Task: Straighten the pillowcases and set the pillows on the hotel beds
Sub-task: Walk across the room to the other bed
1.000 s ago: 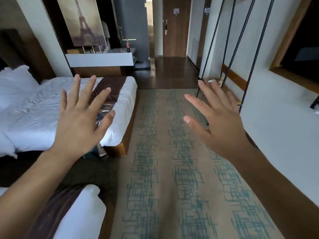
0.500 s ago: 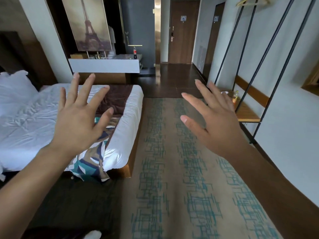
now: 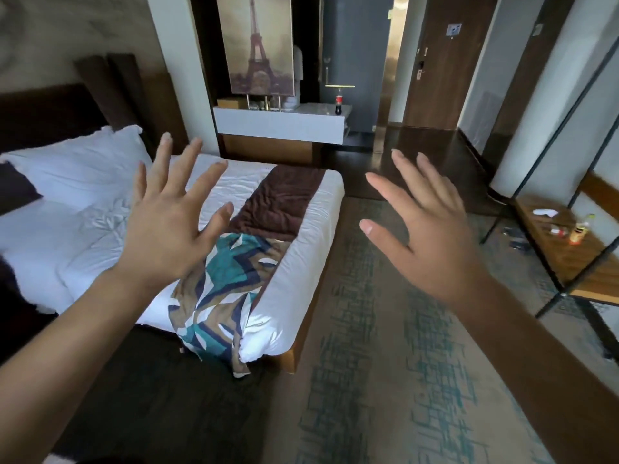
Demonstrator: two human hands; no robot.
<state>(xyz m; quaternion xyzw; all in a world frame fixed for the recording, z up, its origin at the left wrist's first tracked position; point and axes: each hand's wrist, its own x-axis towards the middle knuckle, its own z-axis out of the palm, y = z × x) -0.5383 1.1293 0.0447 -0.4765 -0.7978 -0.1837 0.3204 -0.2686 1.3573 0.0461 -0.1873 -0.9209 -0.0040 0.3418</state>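
Step in hand, by judgement: approach, nothing yet handled. Left hand (image 3: 164,229) and right hand (image 3: 432,236) are raised in the air, fingers (image 3: 191,169) spread straight, holding nothing.

Landmark: the bed (image 3: 294,262). White pillow (image 3: 83,162) lies at its head end against the dark headboard (image 3: 43,115), its case creased. A brown runner (image 3: 278,202) crosses the foot end, a patterned cloth (image 3: 217,296) hanging over the near edge.

Next move likely calls for stepping to the head end and gripping the pillowcase corners.

Writing: the door sign (image 3: 454,29) beyond the bed is too small to read; the bottle (image 3: 339,103) on the counter (image 3: 278,123) shows a red label, illegible.
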